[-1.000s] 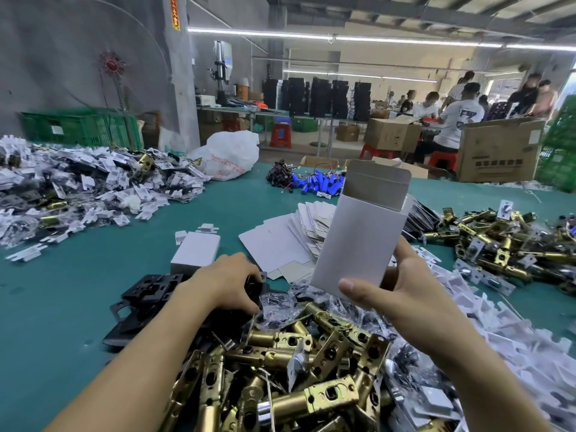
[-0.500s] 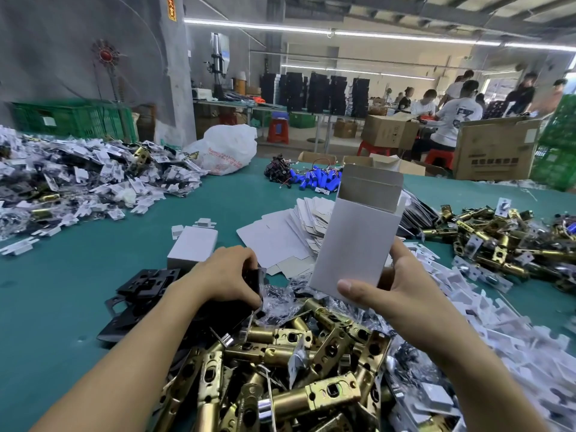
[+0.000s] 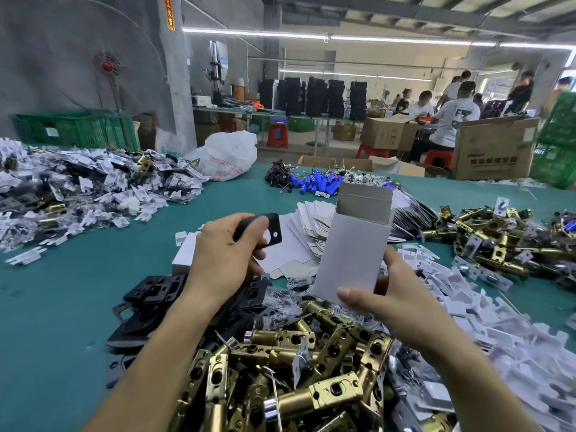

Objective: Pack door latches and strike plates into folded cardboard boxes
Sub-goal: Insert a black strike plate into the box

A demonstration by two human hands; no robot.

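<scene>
Green table (image 3: 78, 294) w/ latch piles: left hand (image 3: 224, 260) pinches black strike plate (image 3: 265, 233) just left of upright box (image 3: 355, 244), gripped by right hand (image 3: 389, 294), its open mouth up.

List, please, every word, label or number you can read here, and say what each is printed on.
Nothing can be read for certain.
Orange vertical sign: characters, too blurred.
White plastic bag: red print, too blurred.
Brown carton: dark characters, too blurred.
Cardboard box in the right hand: blank.
</scene>
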